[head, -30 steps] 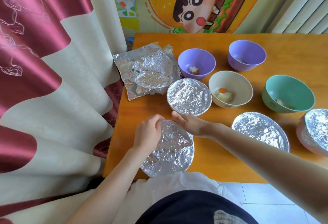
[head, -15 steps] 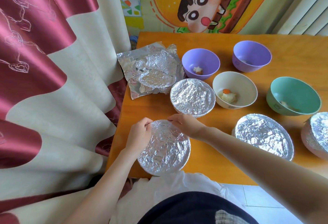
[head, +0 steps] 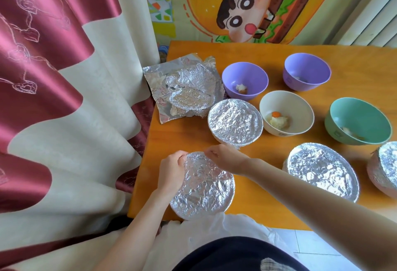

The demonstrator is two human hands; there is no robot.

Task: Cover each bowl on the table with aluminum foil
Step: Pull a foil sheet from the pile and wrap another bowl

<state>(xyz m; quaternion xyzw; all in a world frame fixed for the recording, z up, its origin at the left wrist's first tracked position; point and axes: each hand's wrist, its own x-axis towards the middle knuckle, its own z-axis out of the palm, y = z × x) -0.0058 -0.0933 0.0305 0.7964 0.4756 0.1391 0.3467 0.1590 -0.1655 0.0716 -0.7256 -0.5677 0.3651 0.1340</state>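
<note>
A foil-covered bowl (head: 204, 187) sits at the table's near left corner. My left hand (head: 171, 169) grips its left rim and my right hand (head: 225, 158) pinches the foil at its far rim. Three more bowls carry foil: one in the middle (head: 235, 121), one at the near right (head: 322, 172), one cut off at the right edge (head: 384, 167). Two purple bowls (head: 245, 79) (head: 307, 73), a cream bowl (head: 286, 112) and a green bowl (head: 357, 120) stand uncovered with scraps of food. A crumpled pile of foil sheets (head: 184, 90) lies at the far left.
The orange table (head: 184, 137) ends just left of my hands, where a red and cream curtain (head: 64, 99) hangs close. A cartoon mat (head: 247, 6) lies beyond the far edge. My lap and white tiles show below the near edge.
Both hands have worked along the foil rim of the near bowl, the left sliding off the top onto its left side. The view has shifted slightly.
</note>
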